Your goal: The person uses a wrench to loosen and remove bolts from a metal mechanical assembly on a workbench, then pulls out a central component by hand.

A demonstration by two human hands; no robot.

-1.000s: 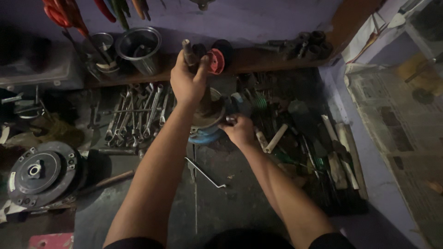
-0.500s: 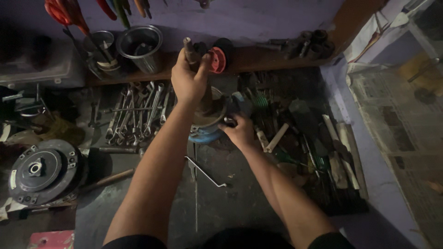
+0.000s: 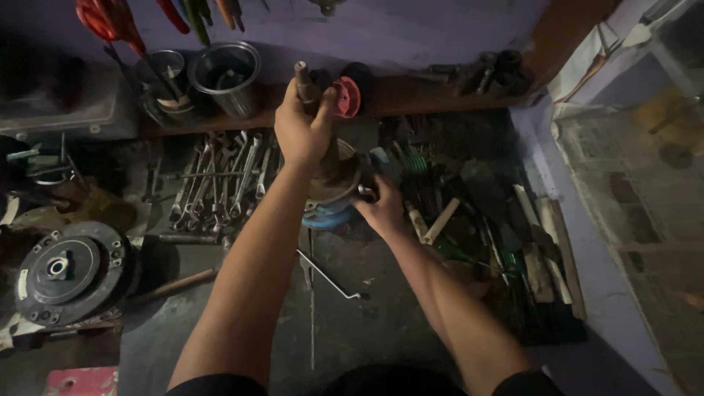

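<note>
My left hand [image 3: 302, 130] grips the upright metal shaft [image 3: 305, 79] of a rusty round part [image 3: 336, 176] that stands on a blue base [image 3: 330, 217] in the middle of the dark workbench. My right hand [image 3: 381, 208] is closed at the right side of that part, on a small metal piece [image 3: 364, 192] at its rim. A red round cap [image 3: 347, 97] sits just behind the shaft on the wooden shelf.
Several spanners [image 3: 220, 183] lie left of the part. A round black clutch disc [image 3: 66, 270] sits at the far left. Metal tins [image 3: 226, 70] stand on the back shelf. Chisels and screwdrivers [image 3: 506, 235] crowd the right side. A bent wire rod [image 3: 330, 277] lies between my arms.
My hands have stayed almost in place; the right hand has shifted slightly at the rim of the part.
</note>
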